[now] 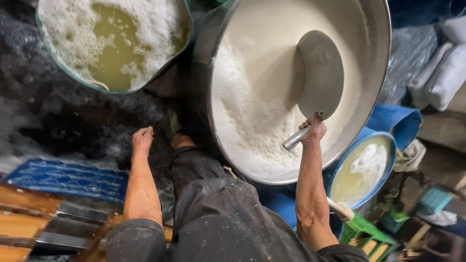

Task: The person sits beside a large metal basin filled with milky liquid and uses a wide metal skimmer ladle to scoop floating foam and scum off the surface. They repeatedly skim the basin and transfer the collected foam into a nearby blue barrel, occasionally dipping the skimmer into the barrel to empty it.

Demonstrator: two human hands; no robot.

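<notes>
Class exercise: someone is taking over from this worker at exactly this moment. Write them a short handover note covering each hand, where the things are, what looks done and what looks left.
Right hand: shut on the metal handle of the round flat skimmer, which is tilted over the milky liquid.
Left hand: holds nothing, loosely closed, beside the steel vat, over the wet dark floor.
Things: white foam lies on the vat's left and near side. A green tub of yellowish liquid with foam stands far left; a blue bucket of the same stands right.
Done: the vat's far surface is smooth.
Left: much foam remains in the vat.
</notes>
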